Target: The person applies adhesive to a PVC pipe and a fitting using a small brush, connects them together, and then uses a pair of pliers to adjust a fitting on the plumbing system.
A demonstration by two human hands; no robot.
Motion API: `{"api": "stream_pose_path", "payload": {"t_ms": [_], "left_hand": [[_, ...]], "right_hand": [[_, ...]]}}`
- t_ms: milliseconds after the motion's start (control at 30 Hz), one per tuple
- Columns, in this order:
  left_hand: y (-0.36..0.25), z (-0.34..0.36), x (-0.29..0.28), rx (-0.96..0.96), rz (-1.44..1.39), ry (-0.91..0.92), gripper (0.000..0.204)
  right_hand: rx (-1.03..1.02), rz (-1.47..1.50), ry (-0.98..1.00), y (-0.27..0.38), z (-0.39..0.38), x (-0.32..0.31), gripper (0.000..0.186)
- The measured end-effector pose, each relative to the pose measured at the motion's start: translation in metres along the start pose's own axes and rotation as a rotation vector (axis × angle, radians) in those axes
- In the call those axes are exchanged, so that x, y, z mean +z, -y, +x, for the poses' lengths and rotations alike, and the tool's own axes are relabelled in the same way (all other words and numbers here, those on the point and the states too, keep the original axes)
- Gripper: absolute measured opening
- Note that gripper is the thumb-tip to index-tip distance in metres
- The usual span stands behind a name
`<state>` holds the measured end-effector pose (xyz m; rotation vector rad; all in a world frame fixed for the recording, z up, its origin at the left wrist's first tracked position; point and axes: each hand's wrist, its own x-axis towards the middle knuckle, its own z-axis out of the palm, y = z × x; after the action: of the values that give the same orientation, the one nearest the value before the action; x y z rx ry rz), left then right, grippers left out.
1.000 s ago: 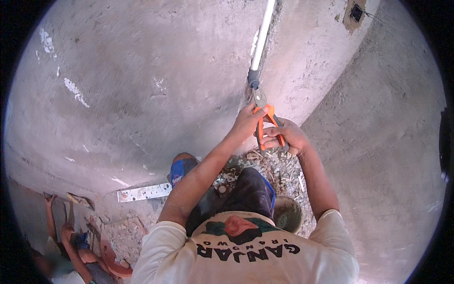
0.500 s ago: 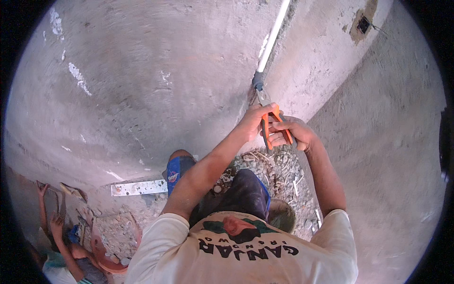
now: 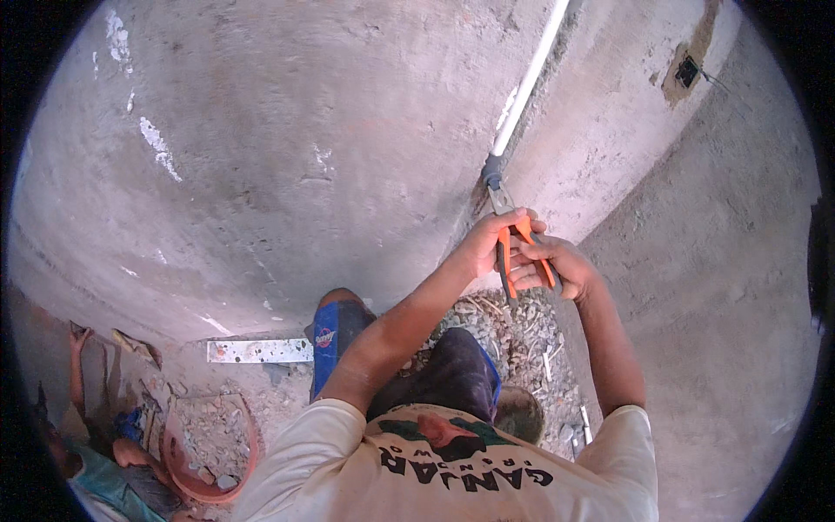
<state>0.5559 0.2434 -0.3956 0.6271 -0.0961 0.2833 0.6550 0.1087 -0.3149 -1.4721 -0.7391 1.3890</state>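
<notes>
Both my hands are closed on a pair of pliers (image 3: 501,200) with orange and dark grey handles. My left hand (image 3: 489,242) wraps the upper part of the handles near the pivot, thumb on top. Lower down, my right hand (image 3: 564,264) has its fingers between and around the spread handles. The metal jaws meet the lower end of a dark grey fitting (image 3: 493,169); whether they bite on it or on something inside it, I cannot tell. From that fitting a white pipe (image 3: 531,83) runs up along the wall's corner.
Rubble (image 3: 522,335) covers the floor below my hands. At the left lie a paint-spotted white board (image 3: 261,350) and a reddish tub (image 3: 250,452) holding rubble. Another person (image 3: 113,478) is at the lower left, an arm raised. A dark wall box (image 3: 687,72) with wires sits upper right.
The whole view has shifted, so the pipe, pliers and my hands appear slightly farther right and lower. My grip stays much the same. The other person at the lower left has changed posture.
</notes>
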Motion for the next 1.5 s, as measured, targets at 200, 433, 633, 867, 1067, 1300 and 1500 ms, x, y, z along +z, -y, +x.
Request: {"api": "stream_pose_path", "payload": {"t_ms": [200, 433, 633, 867, 1067, 1300, 1500], "left_hand": [[0.004, 0.007, -0.003, -0.016, -0.006, 0.014, 0.031], [0.006, 0.007, 0.002, 0.115, -0.026, -0.095, 0.021], [0.011, 0.014, 0.007, 0.15, -0.104, -0.09, 0.015], [0.009, 0.019, 0.008, 0.14, -0.124, -0.225, 0.019], [-0.002, 0.01, 0.023, 0.058, 0.107, -0.411, 0.022], [-0.017, -0.013, 0.018, -0.012, 0.182, -0.189, 0.041], [0.001, -0.013, -0.006, 0.032, -0.05, 0.169, 0.057]], "right_hand": [[0.001, -0.074, -0.008, 0.0, -0.004, 0.004, 0.035], [-0.4, -1.056, -0.525, -0.017, -0.018, 0.038, 0.056], [-0.457, -1.615, -0.858, -0.047, -0.044, 0.08, 0.109], [-0.46, -1.555, -0.894, -0.042, -0.033, 0.074, 0.101], [-0.346, -1.298, -0.766, -0.03, -0.038, 0.078, 0.098], [-0.387, -0.794, -0.485, -0.027, -0.03, 0.056, 0.083], [-0.197, -0.039, -0.171, -0.028, -0.03, 0.04, 0.063]]}}
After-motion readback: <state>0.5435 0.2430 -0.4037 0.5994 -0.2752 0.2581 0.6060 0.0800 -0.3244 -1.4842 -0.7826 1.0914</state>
